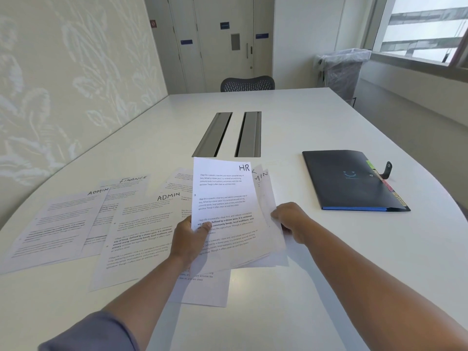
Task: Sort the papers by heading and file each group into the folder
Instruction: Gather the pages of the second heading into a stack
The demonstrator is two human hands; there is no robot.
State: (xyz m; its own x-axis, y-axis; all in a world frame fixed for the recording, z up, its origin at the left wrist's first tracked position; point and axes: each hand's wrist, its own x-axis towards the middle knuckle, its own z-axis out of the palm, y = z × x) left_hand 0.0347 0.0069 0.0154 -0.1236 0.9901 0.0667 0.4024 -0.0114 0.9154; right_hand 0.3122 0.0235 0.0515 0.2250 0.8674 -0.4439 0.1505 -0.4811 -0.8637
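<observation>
From my end, both hands pinched one fanned stack: left hand (pixel 188 235) thumb on the HR sheet (pixel 222 198), right hand (pixel 291 219) curled round its edge. Two ADMIN sheets (pixel 141 224), one FINANCE sheet (pixel 126 193), one folder (pixel 352 181).

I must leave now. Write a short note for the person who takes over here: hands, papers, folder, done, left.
Left hand pinches the HR sheet, lifted off the table.
Right hand grips the sheets behind it.
Two ADMIN sheets and a FINANCE sheet lie spread at left.
Folder lies closed at right.
Done: no group visibly formed.
Left: group by heading, file all.
</observation>
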